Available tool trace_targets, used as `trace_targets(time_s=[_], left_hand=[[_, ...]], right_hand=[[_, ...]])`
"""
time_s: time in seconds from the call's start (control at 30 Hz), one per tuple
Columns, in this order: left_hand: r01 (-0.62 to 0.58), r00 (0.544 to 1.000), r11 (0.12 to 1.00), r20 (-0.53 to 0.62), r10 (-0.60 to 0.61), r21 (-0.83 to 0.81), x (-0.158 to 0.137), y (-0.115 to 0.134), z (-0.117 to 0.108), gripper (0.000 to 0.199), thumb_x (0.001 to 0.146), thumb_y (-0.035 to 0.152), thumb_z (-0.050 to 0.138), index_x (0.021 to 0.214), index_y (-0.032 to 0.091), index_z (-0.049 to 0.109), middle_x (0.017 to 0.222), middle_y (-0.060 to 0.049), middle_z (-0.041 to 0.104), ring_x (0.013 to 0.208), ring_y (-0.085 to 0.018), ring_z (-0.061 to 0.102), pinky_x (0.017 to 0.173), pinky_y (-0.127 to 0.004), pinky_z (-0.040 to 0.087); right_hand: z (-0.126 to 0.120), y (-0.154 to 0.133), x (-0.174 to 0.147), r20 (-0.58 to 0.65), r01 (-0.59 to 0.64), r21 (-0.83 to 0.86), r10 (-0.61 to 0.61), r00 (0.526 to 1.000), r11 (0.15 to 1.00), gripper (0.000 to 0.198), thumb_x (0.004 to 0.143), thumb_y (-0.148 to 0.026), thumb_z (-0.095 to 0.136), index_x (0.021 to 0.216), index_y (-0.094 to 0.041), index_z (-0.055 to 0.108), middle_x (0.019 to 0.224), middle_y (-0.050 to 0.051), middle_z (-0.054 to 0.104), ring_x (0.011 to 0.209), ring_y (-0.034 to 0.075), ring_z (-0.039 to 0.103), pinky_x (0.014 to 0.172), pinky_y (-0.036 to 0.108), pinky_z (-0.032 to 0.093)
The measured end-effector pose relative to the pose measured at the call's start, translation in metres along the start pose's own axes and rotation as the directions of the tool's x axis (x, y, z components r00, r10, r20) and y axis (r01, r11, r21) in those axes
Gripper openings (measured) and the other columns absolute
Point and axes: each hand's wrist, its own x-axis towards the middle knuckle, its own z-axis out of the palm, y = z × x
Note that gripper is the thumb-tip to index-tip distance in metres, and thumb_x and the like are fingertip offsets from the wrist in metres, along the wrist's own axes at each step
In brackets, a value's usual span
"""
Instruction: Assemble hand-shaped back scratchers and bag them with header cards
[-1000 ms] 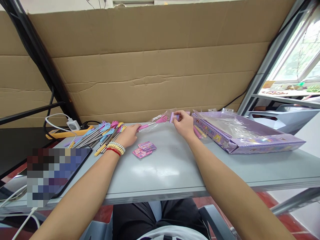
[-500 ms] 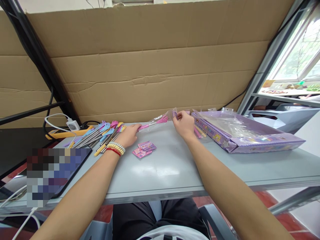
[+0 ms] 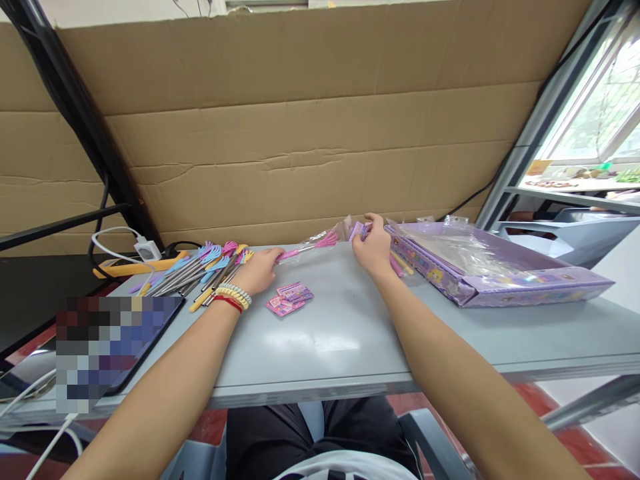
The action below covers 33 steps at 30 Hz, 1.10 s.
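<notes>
My left hand (image 3: 261, 268) is closed on the near end of a pink back scratcher (image 3: 327, 239), whose hand-shaped head points right. A clear plastic sleeve (image 3: 310, 245) covers it, and its end reaches toward my right hand (image 3: 373, 250). That hand pinches a small purple printed card (image 3: 359, 231) beside the sleeve's end; whether the card touches the sleeve I cannot tell. Several similar pink and purple cards (image 3: 289, 299) lie on the table between my arms. Left of my left hand is a pile of metal-rod back scratchers (image 3: 193, 270) with blue, pink, yellow and purple ends.
A shallow purple box (image 3: 535, 291) at the right holds clear plastic sleeves (image 3: 465, 250). Pink and yellow sticks (image 3: 400, 263) lie by its left side. A tablet (image 3: 145, 340), a white charger (image 3: 147, 249) and cables are at the left. Cardboard (image 3: 320, 133) walls the back of the grey table (image 3: 320, 360).
My right hand has shifted slightly right, away from the sleeve's end, and its fingers have lifted a little. More of the card shows. My left hand stays in place.
</notes>
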Motion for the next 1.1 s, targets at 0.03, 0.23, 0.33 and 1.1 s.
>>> trace_targets(time_s=[0.03, 0.23, 0.33, 1.1], left_hand=[[0.000, 1.000, 1.000, 0.001, 0.000, -0.002, 0.000, 0.000, 0.000, 0.050, 0.071, 0.001, 0.042, 0.118, 0.014, 0.055, 0.103, -0.011, 0.067, 0.096, -0.022, 0.062, 0.084, -0.031, 0.048], [-0.002, 1.000, 1.000, -0.002, 0.002, -0.006, -0.001, 0.000, 0.000, 0.049, 0.072, 0.001, 0.042, 0.118, 0.014, 0.054, 0.104, -0.011, 0.067, 0.097, -0.022, 0.062, 0.085, -0.030, 0.048], [-0.001, 1.000, 1.000, -0.002, 0.001, -0.009, -0.001, 0.000, 0.000, 0.049, 0.072, 0.001, 0.042, 0.117, 0.015, 0.055, 0.104, -0.010, 0.067, 0.097, -0.021, 0.062, 0.085, -0.031, 0.048], [-0.008, 1.000, 1.000, -0.001, 0.007, -0.017, -0.001, 0.001, -0.001, 0.047, 0.073, 0.001, 0.042, 0.117, 0.014, 0.055, 0.102, -0.011, 0.067, 0.096, -0.022, 0.062, 0.083, -0.031, 0.048]], right_hand=[[0.000, 0.001, 0.000, 0.002, 0.008, -0.002, -0.008, 1.000, 1.000, 0.044, 0.070, -0.019, 0.047, 0.114, -0.016, 0.052, 0.095, 0.013, 0.067, 0.083, 0.027, 0.063, 0.081, 0.044, 0.047], [0.002, 0.006, 0.004, -0.015, 0.103, 0.025, -0.103, 0.995, 0.994, 0.042, 0.071, -0.018, 0.043, 0.109, -0.014, 0.060, 0.108, 0.015, 0.067, 0.103, 0.028, 0.060, 0.097, 0.047, 0.042], [0.003, 0.005, 0.004, -0.068, 0.080, 0.032, -0.078, 0.995, 0.996, 0.047, 0.072, -0.018, 0.044, 0.117, -0.012, 0.057, 0.117, 0.017, 0.063, 0.110, 0.028, 0.057, 0.099, 0.047, 0.040], [-0.008, -0.007, 0.004, -0.047, -0.083, 0.114, 0.088, 0.995, 0.990, 0.005, 0.071, -0.025, 0.053, 0.072, -0.020, 0.054, 0.072, 0.004, 0.062, 0.066, 0.018, 0.053, 0.070, 0.033, 0.042]])
